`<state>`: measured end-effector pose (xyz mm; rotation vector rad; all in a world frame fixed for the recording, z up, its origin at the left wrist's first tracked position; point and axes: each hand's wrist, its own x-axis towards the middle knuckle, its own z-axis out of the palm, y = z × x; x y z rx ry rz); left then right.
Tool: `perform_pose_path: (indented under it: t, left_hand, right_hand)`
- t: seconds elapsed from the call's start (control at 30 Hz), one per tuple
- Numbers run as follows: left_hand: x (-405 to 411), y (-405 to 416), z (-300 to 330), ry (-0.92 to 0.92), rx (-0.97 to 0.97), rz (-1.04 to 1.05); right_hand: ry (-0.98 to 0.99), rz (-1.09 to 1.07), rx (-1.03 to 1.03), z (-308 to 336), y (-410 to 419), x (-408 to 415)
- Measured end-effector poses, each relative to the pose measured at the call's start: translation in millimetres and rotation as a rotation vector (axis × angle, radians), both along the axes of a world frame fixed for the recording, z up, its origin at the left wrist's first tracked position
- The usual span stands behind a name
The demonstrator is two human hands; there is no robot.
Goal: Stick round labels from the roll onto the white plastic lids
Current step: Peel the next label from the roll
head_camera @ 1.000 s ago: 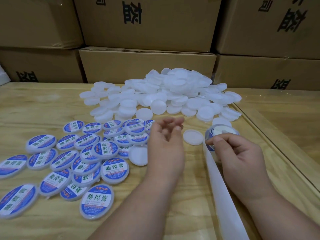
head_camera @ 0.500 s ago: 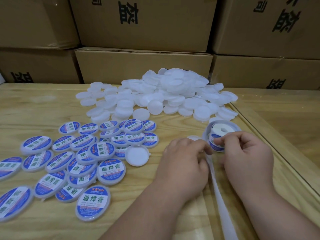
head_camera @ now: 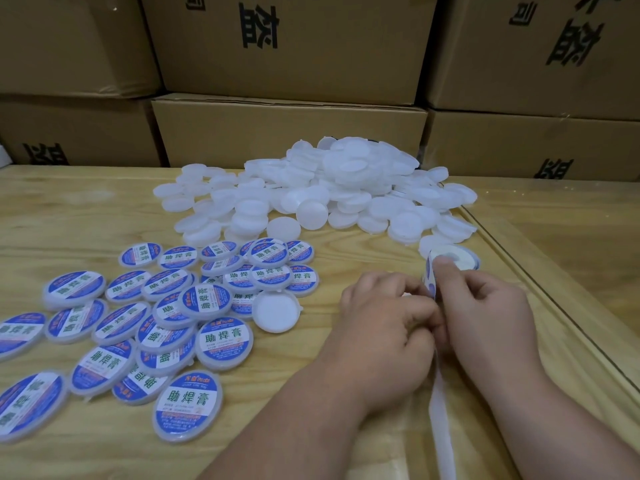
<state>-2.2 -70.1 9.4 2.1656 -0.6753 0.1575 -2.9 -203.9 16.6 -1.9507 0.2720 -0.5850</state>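
Since the earlier frames the left hand [head_camera: 388, 317] has moved across from the labelled lids to meet the right hand [head_camera: 485, 306] beside the label roll [head_camera: 460, 259]; both hands are now close together, touching near the fingertips. The right hand pinches the backing strip [head_camera: 441, 427] just under the roll, its thumb pressed at the edge of a blue label [head_camera: 430, 284] that stands out from the strip; the left hand has its fingers curled toward the same label, but I cannot tell if it already grips it, because the knuckles hide the fingertips. The used strip runs down between the two wrists to the lower edge of the view.

The roll stands on the wooden table [head_camera: 86, 209], at the near right foot of the heap of plain white lids [head_camera: 329, 188]; this heap lies behind the hands, well apart from them. To the left lies the spread of labelled lids [head_camera: 173, 317], many overlapping; one unlabelled lid [head_camera: 275, 310] lies at its right edge, near the left hand. Cardboard boxes [head_camera: 287, 133] with black characters stand stacked along the far edge of the table.
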Motion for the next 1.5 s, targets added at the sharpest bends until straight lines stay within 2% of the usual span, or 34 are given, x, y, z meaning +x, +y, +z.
perform_pose_path:
  t: [0.17, 0.3, 0.37, 0.43, 0.5, 0.57, 0.8, 0.9, 1.03, 1.1, 1.27, 1.43, 1.5]
  left_hand:
    - [1.4, 1.1, 1.8, 0.040, -0.061, -0.054]
    - [4.0, 2.5, 0.7, 0.121, -0.226, 0.103]
    - [5.6, 2.3, -1.0, 0.067, -0.135, 0.214]
    - [6.4, 2.6, -3.0, 0.032, 0.040, 0.269]
    - [7.0, 1.9, -6.2, 0.060, 0.201, 0.292]
    - [6.8, 1.7, -8.1, 0.102, 0.261, 0.332]
    - [8.5, 1.7, -7.5, 0.127, 0.242, 0.405]
    - [12.2, 2.4, -5.0, 0.105, 0.039, 0.441]
    - [12.0, 4.3, 1.0, 0.073, -0.188, 0.409]
    - [11.2, 4.0, 0.7, 0.086, -0.229, 0.397]
    - [9.6, 2.0, -0.1, 0.117, -0.081, 0.301]
    - [4.1, 4.4, 6.7, 0.206, -0.090, 0.178]
    - [3.4, 5.2, 6.8, 0.235, -0.029, 0.142]
  right_hand:
    - [0.074, -0.001, -0.039, -1.7, -4.4, 3.6]
    - [0.109, 0.029, 0.009, -4.6, -8.8, 5.2]
    - [0.110, 0.082, 0.058, -4.5, -8.8, 5.1]
    - [0.126, 0.150, 0.136, -2.2, -7.2, 4.3]
    - [0.132, 0.189, 0.181, 0.7, -5.9, 3.0]
    - [0.129, 0.199, 0.211, 2.4, -5.9, 2.5]
    - [0.108, 0.211, 0.293, 4.1, -6.7, -1.9]
    - [0.107, 0.214, 0.296, 5.5, -6.5, -2.8]
    - [0.098, 0.234, 0.266, 4.1, -7.1, -2.2]
    - [0.094, 0.246, 0.270, 3.9, -7.4, -2.2]
    - [0.093, 0.250, 0.262, 3.7, -6.4, -0.4]
    - [0.073, 0.207, 0.205, 0.4, -7.8, 3.0]
    - [0.076, 0.191, 0.228, 1.2, -7.9, 3.7]
